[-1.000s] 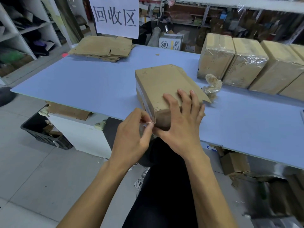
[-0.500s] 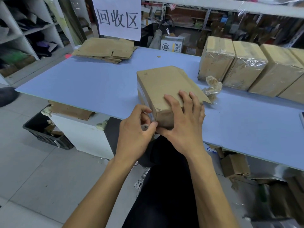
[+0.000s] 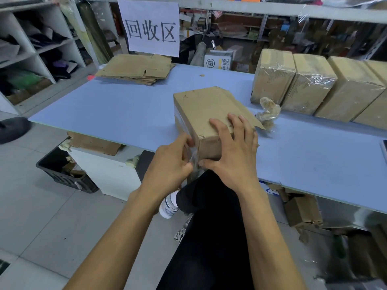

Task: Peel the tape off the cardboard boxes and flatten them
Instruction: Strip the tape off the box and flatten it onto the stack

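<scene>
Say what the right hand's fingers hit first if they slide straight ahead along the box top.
Probably the crumpled tape wad beyond the box; the right hand points far-right across the lid's jagged flap. Depth unclear.

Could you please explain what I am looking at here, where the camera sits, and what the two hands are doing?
The camera is worn on a person's head, looking down at their own bare hands. The right hand rests spread on a brown cardboard box at the near edge of a pale blue table. The left hand pinches a strip of clear tape at the box's near corner. Behind lie a stack of flattened cardboard, a crumpled wad of peeled tape and a row of taped boxes.
</scene>
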The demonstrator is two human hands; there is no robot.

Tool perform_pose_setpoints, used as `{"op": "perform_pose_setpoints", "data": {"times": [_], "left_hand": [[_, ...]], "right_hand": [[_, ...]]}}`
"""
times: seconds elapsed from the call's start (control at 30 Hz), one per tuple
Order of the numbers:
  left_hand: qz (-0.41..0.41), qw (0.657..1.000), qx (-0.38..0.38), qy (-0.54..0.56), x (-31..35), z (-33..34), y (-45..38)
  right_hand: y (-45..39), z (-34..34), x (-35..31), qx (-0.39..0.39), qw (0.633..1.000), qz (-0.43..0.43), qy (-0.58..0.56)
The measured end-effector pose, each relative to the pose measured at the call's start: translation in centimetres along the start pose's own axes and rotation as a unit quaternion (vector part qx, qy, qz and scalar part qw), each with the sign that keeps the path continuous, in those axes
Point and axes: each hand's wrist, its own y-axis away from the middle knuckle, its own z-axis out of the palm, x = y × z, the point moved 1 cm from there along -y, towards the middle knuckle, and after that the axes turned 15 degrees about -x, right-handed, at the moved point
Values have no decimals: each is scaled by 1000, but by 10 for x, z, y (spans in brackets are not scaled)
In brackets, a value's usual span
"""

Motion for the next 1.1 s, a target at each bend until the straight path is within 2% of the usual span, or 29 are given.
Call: {"op": "perform_pose_setpoints", "data": {"times": [0.07,0.1,0.27,0.37,0.57,0.63,0.73,1.0,1.1], "left_hand": [[-30,996,-72,-31,-14,3,8],[-40,995,-84,-24,-21,7,14],[-43,997,16,66,-26,11,26],[-46,992,51,105,-17,8,20],[9,991,111,72,2,-4,5],[27,990,114,73,8,-6,0],[55,993,92,57,15,-1,-3],[95,987,119,42,19,-1,-13],[111,986,119,36,20,0,-15]], "right_hand": [[-4,-3,2,-20,1000,1,-7],[-6,-4,3,-20,1000,0,-8],[-7,-1,4,-12,1000,-2,0],[-7,-1,5,-13,1000,-9,-3],[-6,-4,9,-9,999,-27,-36],[-4,-6,10,20,992,-50,-117],[0,-5,17,74,961,-89,-251],[-1,1,21,167,930,-108,-308],[-1,-1,19,162,935,-109,-295]]}}
